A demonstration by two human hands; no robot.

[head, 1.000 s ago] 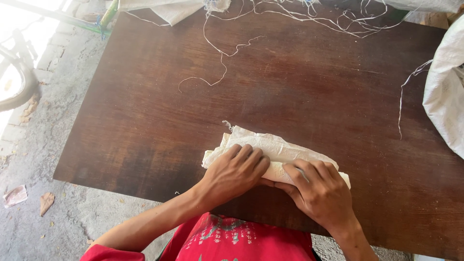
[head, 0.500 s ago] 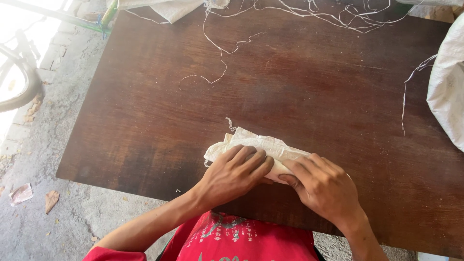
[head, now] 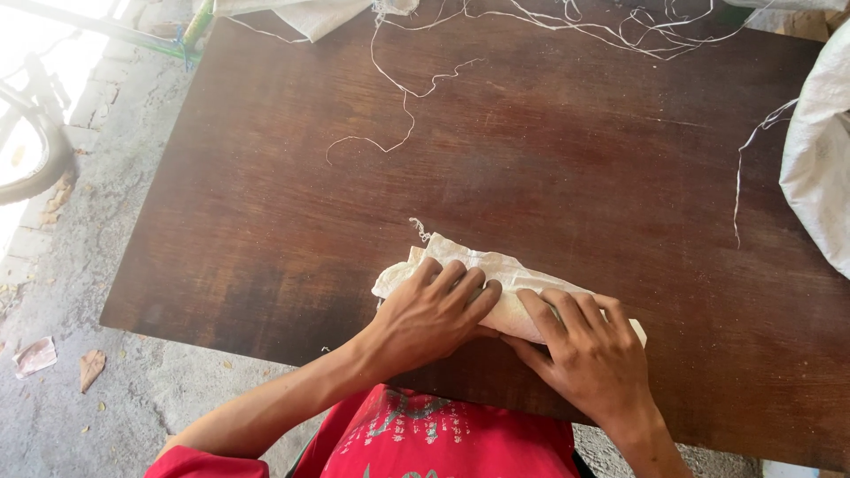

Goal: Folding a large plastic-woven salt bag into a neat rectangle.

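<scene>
A folded white woven sack [head: 478,270] lies near the front edge of a dark brown wooden board [head: 496,159]. My left hand [head: 429,314] presses flat on the sack's left half, fingers spread over it. My right hand [head: 589,354] presses on its right half, fingers curled over the fold. Both hands cover most of the bundle; only its far edge and a frayed thread at the left corner show.
Loose white threads [head: 398,97] trail across the far part of the board. More white sacks sit at the right edge [head: 819,168] and at the top [head: 310,13]. A concrete floor [head: 80,283] with dry leaves lies left, a bicycle wheel [head: 31,133] beyond.
The sack bundle has become narrower and more compact under my hands. Both hands stay pressed on it, shifted slightly toward me.
</scene>
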